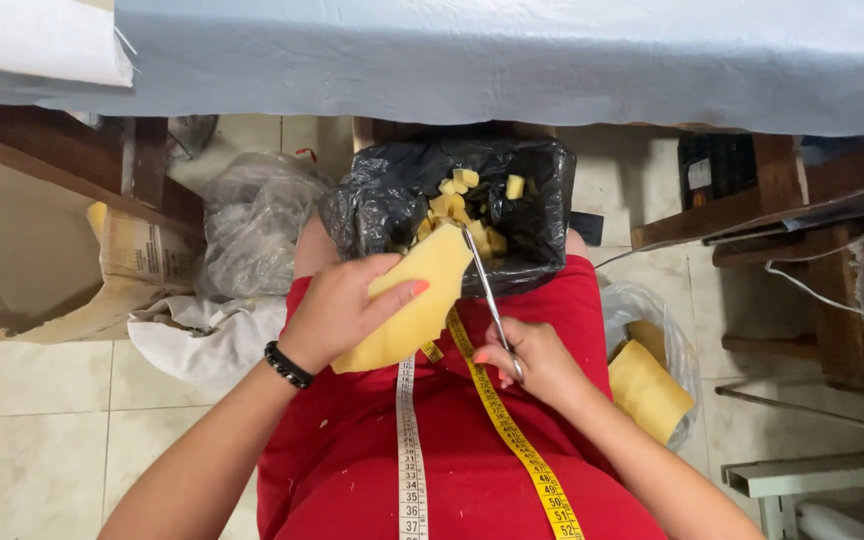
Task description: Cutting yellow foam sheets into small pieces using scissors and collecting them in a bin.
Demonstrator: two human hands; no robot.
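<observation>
Left hand (337,310) closed around a flat yellow foam sheet (414,300), thumb on top, fingers under; sheet soft-looking, matte, roughly rectangular with a curved cut edge, held over the lap just in front of the bin. Right hand (537,360) gripped shut on the handles of metal scissors (482,285); thin shiny blades run up along the sheet's right edge, tips at its upper corner; how far the blades are parted I cannot tell. Bin (542,200) lined with a crinkly glossy black plastic bag sits between the knees, holding small yellow foam cubes (462,205), blocky and irregular. Yellow tape measure (512,430) and a white one (410,450) hang down over the red garment (352,470). Right of the lap, a clear plastic bag (642,310) holds thick yellow foam pieces (649,390). Left: crumpled clear plastic bag (252,220), white cloth (192,335), open cardboard box (42,250) on pale tiled floor (32,450). Grey fabric (512,60) drapes over the worktop edge along the top. Wooden furniture legs (782,190) crowd the right side; open tile lower left.
</observation>
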